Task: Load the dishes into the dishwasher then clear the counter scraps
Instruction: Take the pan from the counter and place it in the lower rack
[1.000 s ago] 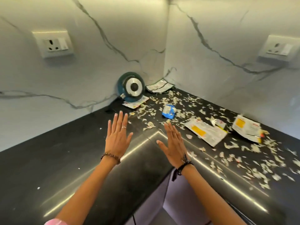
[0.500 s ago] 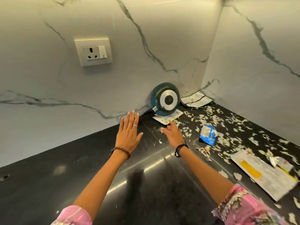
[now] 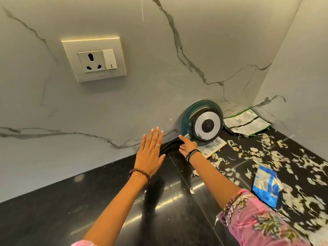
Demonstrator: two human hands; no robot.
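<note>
Reaching in, your right hand (image 3: 188,146) has loose fingers on the handle (image 3: 170,146) of the pan (image 3: 202,121) propped against the wall; left hand (image 3: 150,153) hovers flat, fingers together.

The light is soft and even, a little warm, and the marble wall (image 3: 159,68) reads pale grey without harsh spots. A bright strip glows along the top edge of the socket plate (image 3: 93,59). Below the socket, the black surface (image 3: 53,210) is glossy and throws back streaky white glare, with the dark reflection of my left arm (image 3: 124,197) across it. Far right of the socket, the scraps (image 3: 301,201) and my pink sleeve (image 3: 257,224) smear with motion blur. Wide-angle bending curves the wall lines toward the edges.
</note>
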